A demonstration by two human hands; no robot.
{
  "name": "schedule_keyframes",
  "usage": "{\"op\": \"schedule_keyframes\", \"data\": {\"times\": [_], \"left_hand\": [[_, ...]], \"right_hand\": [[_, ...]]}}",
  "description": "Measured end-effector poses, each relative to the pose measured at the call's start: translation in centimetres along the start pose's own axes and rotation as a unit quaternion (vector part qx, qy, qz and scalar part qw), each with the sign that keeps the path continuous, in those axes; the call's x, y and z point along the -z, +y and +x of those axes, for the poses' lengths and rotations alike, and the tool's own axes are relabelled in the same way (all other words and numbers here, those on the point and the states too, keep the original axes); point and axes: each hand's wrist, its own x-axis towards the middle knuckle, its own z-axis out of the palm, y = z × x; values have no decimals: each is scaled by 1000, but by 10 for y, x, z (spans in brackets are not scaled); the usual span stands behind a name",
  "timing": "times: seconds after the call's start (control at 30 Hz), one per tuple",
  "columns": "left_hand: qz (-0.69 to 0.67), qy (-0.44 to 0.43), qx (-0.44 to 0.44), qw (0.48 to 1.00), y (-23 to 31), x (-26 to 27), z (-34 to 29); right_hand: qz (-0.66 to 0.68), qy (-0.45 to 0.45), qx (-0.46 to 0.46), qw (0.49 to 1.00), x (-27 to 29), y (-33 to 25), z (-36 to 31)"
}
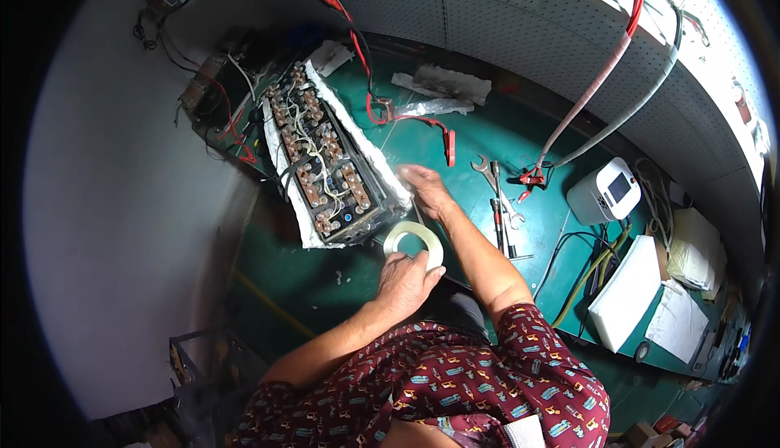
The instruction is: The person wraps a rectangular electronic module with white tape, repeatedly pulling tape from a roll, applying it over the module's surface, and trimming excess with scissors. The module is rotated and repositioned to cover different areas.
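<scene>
My left hand [406, 284] is closed around the lower rim of a roll of pale, see-through tape [392, 237]. The roll is beside the near right corner of a long battery pack [321, 164]. Copper-coloured connecting plates, bolts and thin white wires cover the pack's top. White padding [357, 127] runs along its long sides. My right hand [428, 190] is at the pack's right side near that corner, fingers reaching out to the padding. Its fingertips are partly hidden, and whether they touch a strip of tape is unclear.
Wrenches [496, 184] and T-handled tools lie right of my right hand on the green bench [455, 196]. A red clamp [451, 147] on a cable lies behind. Thick cables hang to red clips [532, 178]. Farther right are a white device [605, 192] and a white foam block [626, 294].
</scene>
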Motion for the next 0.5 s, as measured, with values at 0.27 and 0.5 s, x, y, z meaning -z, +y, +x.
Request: {"op": "schedule_keyframes", "data": {"times": [0.27, 0.5], "left_hand": [[36, 17, 50, 998, 8, -9, -7], [22, 39, 78, 996, 15, -13, -10]], "right_hand": [[-153, -7, 27, 988, -32, 5, -3], [-424, 35, 135, 895, -35, -17, -14]]}}
